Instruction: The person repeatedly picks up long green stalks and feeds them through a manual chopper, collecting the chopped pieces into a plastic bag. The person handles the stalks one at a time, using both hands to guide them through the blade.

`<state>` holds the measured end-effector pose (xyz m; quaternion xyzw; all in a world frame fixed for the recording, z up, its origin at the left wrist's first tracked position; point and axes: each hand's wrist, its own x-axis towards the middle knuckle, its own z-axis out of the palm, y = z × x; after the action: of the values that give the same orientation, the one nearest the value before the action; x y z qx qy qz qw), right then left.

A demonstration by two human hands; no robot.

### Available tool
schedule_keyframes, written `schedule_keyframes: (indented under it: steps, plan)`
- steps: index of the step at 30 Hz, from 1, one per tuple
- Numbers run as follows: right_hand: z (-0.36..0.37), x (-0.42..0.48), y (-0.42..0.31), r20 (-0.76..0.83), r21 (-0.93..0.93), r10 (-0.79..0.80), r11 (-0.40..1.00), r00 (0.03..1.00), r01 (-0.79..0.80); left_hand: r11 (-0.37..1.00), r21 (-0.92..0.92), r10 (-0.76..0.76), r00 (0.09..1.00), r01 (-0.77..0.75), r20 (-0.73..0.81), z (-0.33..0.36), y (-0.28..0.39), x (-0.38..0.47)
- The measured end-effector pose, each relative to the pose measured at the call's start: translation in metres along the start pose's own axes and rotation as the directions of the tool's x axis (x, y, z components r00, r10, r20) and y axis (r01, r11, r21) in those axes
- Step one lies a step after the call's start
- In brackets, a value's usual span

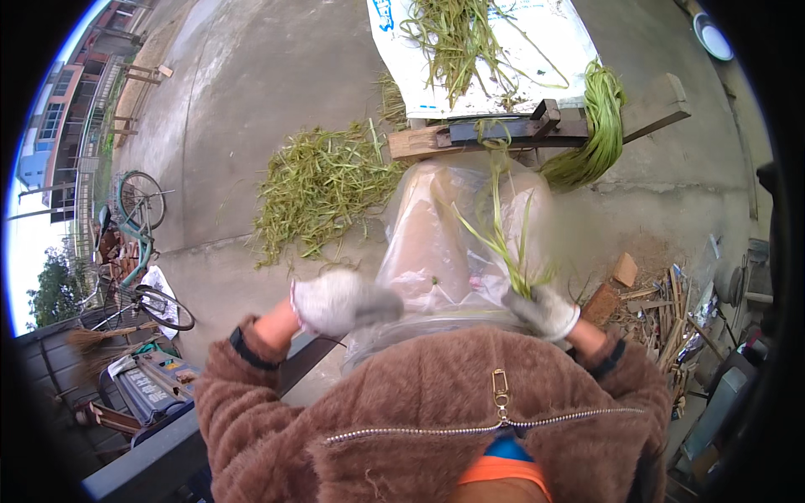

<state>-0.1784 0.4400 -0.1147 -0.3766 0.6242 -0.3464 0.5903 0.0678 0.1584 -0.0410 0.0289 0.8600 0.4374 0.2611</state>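
My right hand [546, 309], in a white and grey work glove, grips a few long green plant strips [512, 254] near their lower ends. The strips run up over my knees towards a dark metal bar [522, 132] fixed on a wooden beam [418, 143]. On the left, my left hand [343, 302], in a similar glove, is blurred by motion above the edge of my lap. Whether it holds anything is unclear. Clear plastic sheeting [427, 251] covers my legs. A thick bundle of green strips [594, 126] hangs over the beam's right part.
Beyond the beam lies a white woven sack [393, 75] with loose strips [462, 44] on it. Cut green scraps [327, 188] are heaped on the concrete at left. A bicycle [141, 245] stands farther left. Bricks [600, 305] and wood scraps [673, 320] lie at right.
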Motion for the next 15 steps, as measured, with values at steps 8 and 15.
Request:
schedule_keyframes:
  steps: [8,15]
  plan:
    - [-0.027,0.098,-0.023,-0.353,0.642,0.297,0.766,0.887,0.000,0.827,0.262,-0.356,0.824,0.498,-0.440,-0.151,-0.066,0.141]
    - [-0.027,0.131,-0.020,-0.536,0.779,0.233,0.507,0.812,0.369,0.888,0.198,-0.300,0.849,0.415,-0.435,-0.199,-0.053,0.223]
